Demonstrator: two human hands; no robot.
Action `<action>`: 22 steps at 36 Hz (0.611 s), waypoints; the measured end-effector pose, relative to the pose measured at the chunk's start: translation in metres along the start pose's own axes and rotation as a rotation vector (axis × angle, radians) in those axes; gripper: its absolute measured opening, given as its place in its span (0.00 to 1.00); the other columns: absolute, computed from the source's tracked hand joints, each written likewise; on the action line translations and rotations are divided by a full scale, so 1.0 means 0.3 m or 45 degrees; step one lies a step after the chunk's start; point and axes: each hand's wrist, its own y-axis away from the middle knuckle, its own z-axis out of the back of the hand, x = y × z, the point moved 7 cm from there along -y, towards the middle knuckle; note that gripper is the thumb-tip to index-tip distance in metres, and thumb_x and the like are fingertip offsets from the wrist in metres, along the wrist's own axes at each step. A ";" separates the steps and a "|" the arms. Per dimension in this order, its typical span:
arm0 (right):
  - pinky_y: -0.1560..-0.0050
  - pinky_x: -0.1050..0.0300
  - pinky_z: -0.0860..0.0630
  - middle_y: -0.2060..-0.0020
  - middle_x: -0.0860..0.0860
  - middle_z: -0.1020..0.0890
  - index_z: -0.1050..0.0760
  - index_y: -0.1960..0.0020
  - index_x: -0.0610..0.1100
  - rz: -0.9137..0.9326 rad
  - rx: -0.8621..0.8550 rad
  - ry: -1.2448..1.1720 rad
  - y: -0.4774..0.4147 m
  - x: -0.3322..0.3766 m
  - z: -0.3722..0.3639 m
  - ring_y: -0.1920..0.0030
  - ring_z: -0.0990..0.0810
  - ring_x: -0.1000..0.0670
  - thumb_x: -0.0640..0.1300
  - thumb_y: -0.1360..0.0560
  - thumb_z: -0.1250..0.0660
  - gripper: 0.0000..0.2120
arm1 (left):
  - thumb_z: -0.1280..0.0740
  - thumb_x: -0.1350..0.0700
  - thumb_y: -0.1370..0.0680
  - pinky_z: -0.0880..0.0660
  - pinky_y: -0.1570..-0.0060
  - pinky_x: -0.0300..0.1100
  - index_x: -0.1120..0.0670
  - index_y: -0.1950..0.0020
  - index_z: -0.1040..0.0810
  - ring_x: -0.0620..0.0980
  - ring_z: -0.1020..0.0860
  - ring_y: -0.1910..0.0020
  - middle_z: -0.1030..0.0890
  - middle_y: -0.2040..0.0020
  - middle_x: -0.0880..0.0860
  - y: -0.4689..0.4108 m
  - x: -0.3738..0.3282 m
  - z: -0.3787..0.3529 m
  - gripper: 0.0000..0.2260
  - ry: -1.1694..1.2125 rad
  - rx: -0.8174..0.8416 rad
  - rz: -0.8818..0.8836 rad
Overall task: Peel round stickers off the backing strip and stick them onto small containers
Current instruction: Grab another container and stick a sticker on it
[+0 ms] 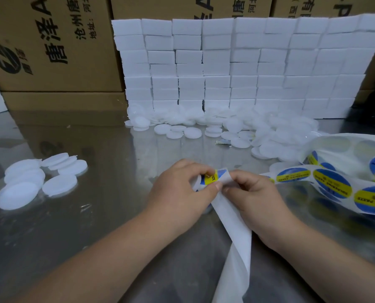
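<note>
On a shiny steel table (99, 147), before cardboard boxes (51, 47) and a wall of stacked white blocks (236, 68) — small white round containers (29, 182) heaped at left, more scattered further back. At centre, left hand (177, 191) curled, thumb and fingers pinching a blue-and-yellow round sticker (212, 179) at the fold of the backing strip (234, 235). Right hand (255, 199) just beside, fingers bent, pinching the strip's edge. Bare strip trailing toward the camera — stickered length running off right.

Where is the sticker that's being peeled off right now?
The sticker sits just below the centre of the head view, pinched by the left hand at the top of the white backing strip, which the right hand holds.
</note>
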 end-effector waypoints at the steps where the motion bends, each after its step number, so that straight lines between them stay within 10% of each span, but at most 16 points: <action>1: 0.53 0.52 0.26 0.61 0.44 0.16 0.18 0.63 0.45 0.003 -0.005 0.005 -0.001 0.000 0.001 0.58 0.21 0.49 0.27 0.28 0.39 0.17 | 0.28 0.50 0.31 0.30 0.53 0.31 0.40 0.58 0.21 0.37 0.26 0.55 0.23 0.56 0.43 -0.001 0.004 -0.001 0.06 0.046 -0.005 0.025; 7: 0.53 0.50 0.25 0.60 0.45 0.16 0.18 0.64 0.48 -0.020 -0.018 0.043 -0.001 -0.011 0.005 0.58 0.21 0.49 0.29 0.27 0.39 0.19 | 0.27 0.54 0.32 0.26 0.51 0.37 0.41 0.63 0.22 0.41 0.23 0.55 0.21 0.57 0.44 -0.001 0.032 -0.016 0.08 0.268 0.025 0.181; 14: 0.69 0.63 0.31 0.73 0.53 0.21 0.19 0.67 0.50 -0.090 -0.047 0.089 -0.001 -0.028 0.017 0.70 0.26 0.56 0.33 0.28 0.38 0.17 | 0.32 0.54 0.28 0.33 0.69 0.23 0.43 0.68 0.21 0.33 0.26 0.69 0.20 0.67 0.39 -0.016 0.085 0.049 0.10 0.432 -0.271 0.342; 22: 0.73 0.64 0.33 0.73 0.48 0.25 0.24 0.64 0.38 -0.138 -0.098 0.033 0.000 -0.024 0.034 0.72 0.29 0.52 0.41 0.28 0.35 0.08 | 0.39 0.45 0.24 0.37 0.73 0.34 0.46 0.64 0.23 0.38 0.32 0.75 0.27 0.73 0.41 -0.023 0.126 0.119 0.11 0.405 -0.485 0.388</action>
